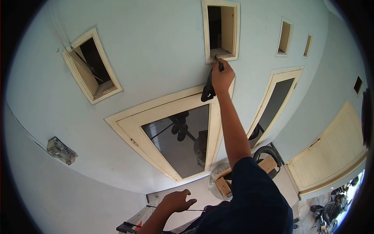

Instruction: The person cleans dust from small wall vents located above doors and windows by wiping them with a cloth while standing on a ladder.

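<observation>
My right hand (223,78) is raised on a stretched arm to the lower edge of a cream-framed wall opening (221,59). Its fingers are closed around a long black object (208,89), whose kind I cannot make out. The object's wider part hangs below the hand, and a thin dark tip sticks up above the fingers near the frame. Low in the view is my left hand (176,201), with thumb and forefinger apart and nothing visible between them. The other left fingers are curled and partly hidden.
Below the opening is a cream glazed door (132,142). Another framed opening (93,66) is at left, above an electrical box (61,150) with cables. Boxes (223,186) and a black chair (272,152) stand on the floor. A ladder-like frame (134,224) is under my left arm.
</observation>
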Tool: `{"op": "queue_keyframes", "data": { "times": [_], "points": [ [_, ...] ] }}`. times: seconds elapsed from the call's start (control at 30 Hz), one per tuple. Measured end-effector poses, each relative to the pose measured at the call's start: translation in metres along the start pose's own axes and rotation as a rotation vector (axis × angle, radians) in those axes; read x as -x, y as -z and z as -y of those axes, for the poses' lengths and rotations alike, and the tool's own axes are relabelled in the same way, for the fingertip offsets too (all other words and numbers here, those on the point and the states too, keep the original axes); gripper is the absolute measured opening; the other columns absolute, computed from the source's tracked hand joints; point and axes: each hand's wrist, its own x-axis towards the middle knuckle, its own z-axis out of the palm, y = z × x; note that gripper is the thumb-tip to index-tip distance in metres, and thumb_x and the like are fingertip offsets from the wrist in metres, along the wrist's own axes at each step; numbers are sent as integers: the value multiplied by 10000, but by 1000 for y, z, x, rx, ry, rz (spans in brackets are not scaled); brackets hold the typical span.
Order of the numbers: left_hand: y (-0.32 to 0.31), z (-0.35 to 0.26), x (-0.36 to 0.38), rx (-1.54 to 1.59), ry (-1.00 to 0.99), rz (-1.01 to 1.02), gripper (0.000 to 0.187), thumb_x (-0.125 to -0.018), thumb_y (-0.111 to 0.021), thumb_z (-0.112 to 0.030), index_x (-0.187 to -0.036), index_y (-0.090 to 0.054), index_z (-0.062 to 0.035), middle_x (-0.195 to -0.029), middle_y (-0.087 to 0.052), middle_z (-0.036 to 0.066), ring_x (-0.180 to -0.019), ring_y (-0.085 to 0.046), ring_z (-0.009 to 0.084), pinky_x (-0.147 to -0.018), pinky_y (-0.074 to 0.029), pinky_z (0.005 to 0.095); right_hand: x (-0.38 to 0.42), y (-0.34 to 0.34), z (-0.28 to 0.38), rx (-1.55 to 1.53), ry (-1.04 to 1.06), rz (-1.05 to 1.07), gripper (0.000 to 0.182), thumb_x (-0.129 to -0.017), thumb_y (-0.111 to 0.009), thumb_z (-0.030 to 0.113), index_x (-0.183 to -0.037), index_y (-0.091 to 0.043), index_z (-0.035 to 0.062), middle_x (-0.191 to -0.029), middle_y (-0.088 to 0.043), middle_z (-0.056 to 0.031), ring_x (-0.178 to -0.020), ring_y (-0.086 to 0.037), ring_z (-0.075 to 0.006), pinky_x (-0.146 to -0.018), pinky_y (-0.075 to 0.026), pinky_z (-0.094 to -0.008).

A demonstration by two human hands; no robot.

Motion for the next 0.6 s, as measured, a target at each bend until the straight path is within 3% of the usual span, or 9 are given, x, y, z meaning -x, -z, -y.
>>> {"op": "queue_keyframes", "data": {
  "times": [0.07,0.2,0.27,0.3,0.33,0.43,0.47,0.53,0.6],
  "points": [
    [1,0,-1,4,10,-3,677,-968,-511,-600,-1396,-523,-75,-1152,-721,184,-1139,-659,340,-1000,-488,439,1,-5,4,-9,-73,-34,215,-898,-678,123,-1036,-723,-36,-836,-729,-180,-752,-712,-261,-738,-542,-345],
    [0,1,2,1,-7,-26,671,-969,-514,-598,-1390,-530,-75,-1161,-716,191,-1154,-653,343,-1007,-485,437,2,4,-2,-21,180,19,193,-910,-664,106,-1025,-730,-35,-825,-724,-179,-740,-707,-257,-730,-541,-348],
    [0,0,2,7,-8,-24,670,-970,-514,-597,-1390,-530,-76,-1166,-714,190,-1160,-650,343,-1008,-485,436,-6,11,2,-16,-125,33,196,-892,-650,89,-1025,-725,-35,-894,-732,-215,-809,-726,-351,-755,-558,-385],
    [-1,1,0,-2,-5,-23,670,-970,-514,-597,-1391,-530,-76,-1168,-713,192,-1162,-649,345,-1008,-485,436,-2,2,-4,32,-15,-52,200,-907,-670,108,-1023,-729,-44,-863,-738,-187,-773,-723,-285,-745,-547,-350],
    [-1,2,-1,-13,-1,-21,670,-970,-514,-597,-1391,-530,-76,-1170,-712,194,-1164,-648,346,-1008,-486,437,0,-2,-5,29,-11,-53,200,-907,-670,108,-1023,-729,-44,-863,-738,-187,-773,-723,-285,-745,-547,-350],
    [-3,3,-2,-24,-22,-29,670,-971,-513,-595,-1389,-530,-71,-1171,-711,193,-1160,-649,346,-1008,-486,436,6,0,-4,58,196,35,194,-899,-641,92,-1015,-726,-39,-897,-731,-218,-806,-725,-358,-739,-559,-393],
    [-4,2,-2,-24,-23,-24,670,-971,-513,-595,-1389,-530,-71,-1171,-711,193,-1160,-649,346,-1008,-486,436,3,6,-4,63,194,37,194,-899,-641,92,-1015,-726,-39,-897,-731,-218,-806,-725,-358,-739,-559,-393],
    [-2,1,-2,-12,-12,-4,676,-970,-513,-595,-1394,-524,-68,-1174,-711,189,-1161,-649,344,-1008,-486,436,-6,12,1,58,-54,45,219,-908,-666,109,-1061,-723,-37,-921,-744,-203,-818,-734,-303,-771,-555,-352],
    [-1,0,-2,-14,-7,-16,676,-970,-514,-595,-1396,-523,-69,-1176,-711,187,-1163,-647,343,-1008,-485,435,0,-2,-9,43,22,-34,210,-908,-660,96,-1056,-726,-39,-910,-742,-201,-805,-733,-301,-759,-556,-353]
  ]
}}
